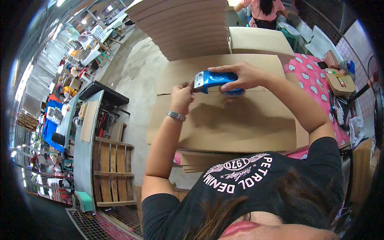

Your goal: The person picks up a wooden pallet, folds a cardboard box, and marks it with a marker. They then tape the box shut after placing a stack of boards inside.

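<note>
My right hand (245, 75) is wrapped round a blue tape dispenser (216, 78) with a pale metallic front end. A roll shows under its body. The dispenser is held above a flat brown cardboard box (248, 128), which has a seam across it and lies in front of me. My left hand (182, 98) is closed at the dispenser's front end, fingers curled together. Whatever those fingers pinch is too small to make out. A shadow of my hands falls on the cardboard.
A tall stack of folded cardboard (184, 30) stands beyond the box, beside another cardboard piece (260, 41). A pink patterned cloth (310, 82) covers the table at right. Left are a wooden pallet (114, 172) and a grey table (86, 160). A person (264, 12) in pink works at the back.
</note>
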Tool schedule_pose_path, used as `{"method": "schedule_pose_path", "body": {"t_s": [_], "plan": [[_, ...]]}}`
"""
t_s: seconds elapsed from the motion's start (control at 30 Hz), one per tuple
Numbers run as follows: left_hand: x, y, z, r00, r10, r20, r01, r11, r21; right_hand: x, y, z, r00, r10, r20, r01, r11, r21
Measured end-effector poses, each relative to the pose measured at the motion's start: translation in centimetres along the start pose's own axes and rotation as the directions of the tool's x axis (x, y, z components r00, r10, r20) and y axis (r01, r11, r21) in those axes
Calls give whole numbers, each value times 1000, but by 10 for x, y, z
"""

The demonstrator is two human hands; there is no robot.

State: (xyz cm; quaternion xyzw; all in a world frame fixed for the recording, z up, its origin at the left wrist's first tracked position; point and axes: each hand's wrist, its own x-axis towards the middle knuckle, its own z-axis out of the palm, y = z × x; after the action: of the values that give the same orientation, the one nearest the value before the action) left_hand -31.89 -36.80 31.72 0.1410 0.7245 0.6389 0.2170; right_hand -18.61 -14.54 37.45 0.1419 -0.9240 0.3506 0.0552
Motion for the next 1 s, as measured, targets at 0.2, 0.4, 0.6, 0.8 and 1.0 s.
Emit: {"method": "schedule_pose_path", "body": {"t_s": [0.2,0.4,0.6,0.8,1.0], "plan": [[52,-23,-215,857,389,-338,-145,812,565,97,-39,21,975,113,190,-83,984,-158],[70,-56,-223,963,28,-268,24,982,188,123,-48,41,942,212,262,-143,955,-262],[72,-156,-184,973,-217,-81,225,811,540,124,-41,51,952,178,251,-104,954,-283],[65,-85,-197,951,282,-129,-226,916,332,124,-49,53,958,70,276,24,946,-323],[12,-38,-81,883,268,386,-438,766,470,117,-34,52,961,104,255,8,914,-407]]}}
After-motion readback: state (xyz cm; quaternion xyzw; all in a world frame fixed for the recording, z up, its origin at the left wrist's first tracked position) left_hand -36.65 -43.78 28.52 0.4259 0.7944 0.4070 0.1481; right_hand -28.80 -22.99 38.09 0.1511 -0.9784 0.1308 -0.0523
